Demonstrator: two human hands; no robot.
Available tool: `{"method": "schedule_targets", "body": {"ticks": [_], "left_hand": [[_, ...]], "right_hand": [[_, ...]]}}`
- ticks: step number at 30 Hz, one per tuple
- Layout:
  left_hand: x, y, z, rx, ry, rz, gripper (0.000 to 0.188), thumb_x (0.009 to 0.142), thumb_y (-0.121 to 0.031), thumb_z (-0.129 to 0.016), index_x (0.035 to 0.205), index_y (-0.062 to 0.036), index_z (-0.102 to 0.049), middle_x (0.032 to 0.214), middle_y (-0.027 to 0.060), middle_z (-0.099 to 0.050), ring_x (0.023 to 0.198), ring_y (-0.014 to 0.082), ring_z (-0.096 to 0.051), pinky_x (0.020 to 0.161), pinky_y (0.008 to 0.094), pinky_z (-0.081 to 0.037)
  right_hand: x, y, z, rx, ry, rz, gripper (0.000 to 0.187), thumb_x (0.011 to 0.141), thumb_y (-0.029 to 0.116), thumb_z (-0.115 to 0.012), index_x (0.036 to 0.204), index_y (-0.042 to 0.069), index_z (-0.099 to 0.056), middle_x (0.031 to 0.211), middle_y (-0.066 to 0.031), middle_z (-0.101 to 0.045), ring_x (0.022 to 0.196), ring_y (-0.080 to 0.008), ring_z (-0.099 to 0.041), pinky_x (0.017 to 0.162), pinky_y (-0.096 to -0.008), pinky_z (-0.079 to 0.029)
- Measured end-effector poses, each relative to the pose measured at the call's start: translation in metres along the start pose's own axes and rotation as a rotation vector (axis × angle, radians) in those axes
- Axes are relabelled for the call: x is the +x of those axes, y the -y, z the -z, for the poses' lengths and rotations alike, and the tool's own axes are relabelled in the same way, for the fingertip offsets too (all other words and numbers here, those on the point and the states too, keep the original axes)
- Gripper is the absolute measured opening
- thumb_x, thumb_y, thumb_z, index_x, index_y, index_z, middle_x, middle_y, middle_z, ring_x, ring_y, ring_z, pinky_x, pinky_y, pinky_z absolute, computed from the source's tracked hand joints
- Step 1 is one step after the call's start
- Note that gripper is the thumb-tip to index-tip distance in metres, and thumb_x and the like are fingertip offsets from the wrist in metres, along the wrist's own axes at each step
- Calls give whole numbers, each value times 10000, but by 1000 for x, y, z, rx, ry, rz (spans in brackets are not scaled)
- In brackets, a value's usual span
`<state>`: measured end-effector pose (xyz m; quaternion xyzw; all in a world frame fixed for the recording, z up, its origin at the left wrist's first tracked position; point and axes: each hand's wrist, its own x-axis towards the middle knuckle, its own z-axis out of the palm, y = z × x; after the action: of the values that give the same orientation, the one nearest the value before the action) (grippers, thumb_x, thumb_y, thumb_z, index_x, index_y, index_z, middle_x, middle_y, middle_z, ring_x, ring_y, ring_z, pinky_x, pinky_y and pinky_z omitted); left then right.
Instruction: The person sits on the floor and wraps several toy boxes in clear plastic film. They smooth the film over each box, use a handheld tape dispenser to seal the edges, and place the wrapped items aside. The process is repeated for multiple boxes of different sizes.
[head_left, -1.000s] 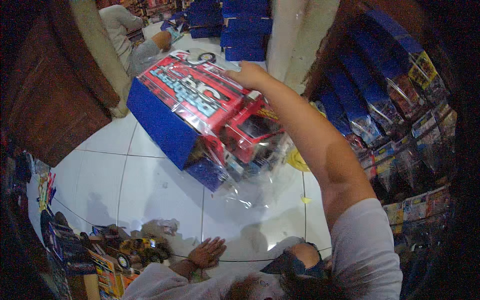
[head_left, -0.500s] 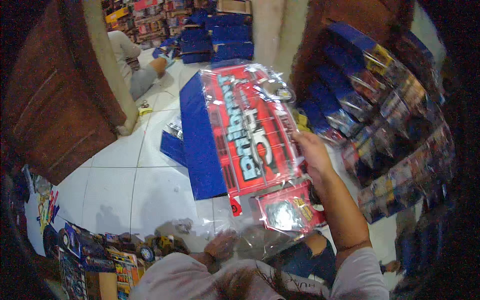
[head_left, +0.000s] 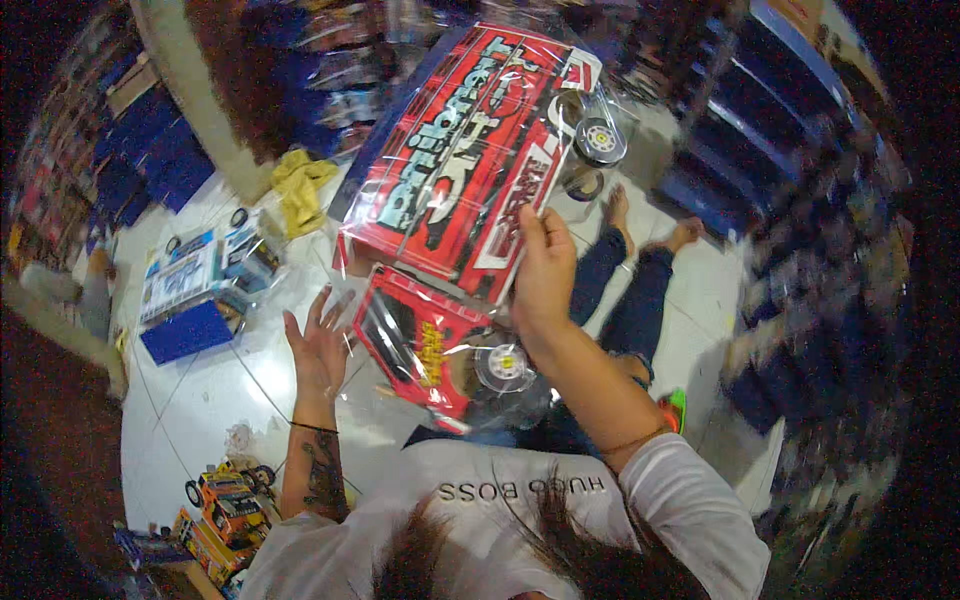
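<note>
My right hand [head_left: 546, 270] grips a red toy truck [head_left: 450, 160] wrapped in clear plastic, with fingers over the lower edge of its box body. The truck is held up tilted, its printed side toward me. The red cab [head_left: 418, 335] is at the near end, and black wheels with pale hubs [head_left: 600, 140] show along the right side. My left hand [head_left: 318, 340] is open with fingers spread, just left of the cab, holding nothing. Whether a fingertip brushes the wrapping I cannot tell.
On the tiled floor at left lies a wrapped blue-and-white toy truck [head_left: 190, 285]; a yellow cloth [head_left: 300, 190] lies beyond it. Yellow toy trucks [head_left: 228, 505] stand at lower left. Blurred rows of blue items [head_left: 750, 110] line the right. My legs [head_left: 635, 300] stretch across the floor.
My view has swung round. The truck has turned so its blue face no longer shows and its wheels do. My left hand has come up from low centre to beside the cab, fingers spread.
</note>
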<state>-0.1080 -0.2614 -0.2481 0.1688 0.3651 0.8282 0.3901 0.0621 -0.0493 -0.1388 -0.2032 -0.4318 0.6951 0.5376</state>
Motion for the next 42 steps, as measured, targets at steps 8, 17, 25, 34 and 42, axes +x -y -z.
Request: {"method": "schedule_targets", "body": {"ticks": [8, 17, 25, 34, 42], "left_hand": [[42, 11, -84, -203, 206, 454, 936, 840, -784, -324, 1407, -43, -375, 1337, 189, -469, 1099, 277, -563, 769, 274, -518], [156, 15, -111, 560, 486, 398, 760, 939, -665, -220, 1443, -114, -361, 1402, 139, -484, 1201, 288, -525, 1049, 448, -307], [44, 49, -28, 1073, 554, -607, 1282, 545, -559, -820, 1486, 3, -155, 1518, 210, -238, 1399, 348, -250, 1157, 455, -176], [-57, 124, -3, 1372, 345, -1059, 935, 670, -442, -827, 1432, -246, -322, 1447, 198, -282, 1350, 418, -286, 1087, 605, -243], [-44, 72, 21, 1470, 501, -906, 193, 748, -69, -658, 871, -105, -514, 1119, 139, -552, 1054, 320, -519, 925, 492, -367]], "right_hand": [[-64, 36, 108, -80, -345, 171, 183, 972, 167, -536, 1055, 10, -575, 948, -45, -626, 824, -105, -575, 753, -270, -469], [-124, 24, 148, 188, -337, -117, 210, 946, 133, -572, 1145, 79, -531, 1120, -32, -603, 1021, -171, -588, 915, -419, -495], [-129, 66, 152, 111, -38, -487, 371, 977, 174, -520, 1314, 51, -423, 1294, -130, -540, 1160, -260, -560, 888, -394, -502], [-257, 112, 355, -1055, -514, -236, 969, 743, 233, -783, 1478, -8, -200, 1526, -214, -229, 1414, -309, -225, 1152, -394, -172], [-291, 73, 407, -654, -591, 340, 337, 810, 82, -600, 1129, 2, -530, 1312, -145, -519, 1164, -237, -519, 1059, -378, -342]]}}
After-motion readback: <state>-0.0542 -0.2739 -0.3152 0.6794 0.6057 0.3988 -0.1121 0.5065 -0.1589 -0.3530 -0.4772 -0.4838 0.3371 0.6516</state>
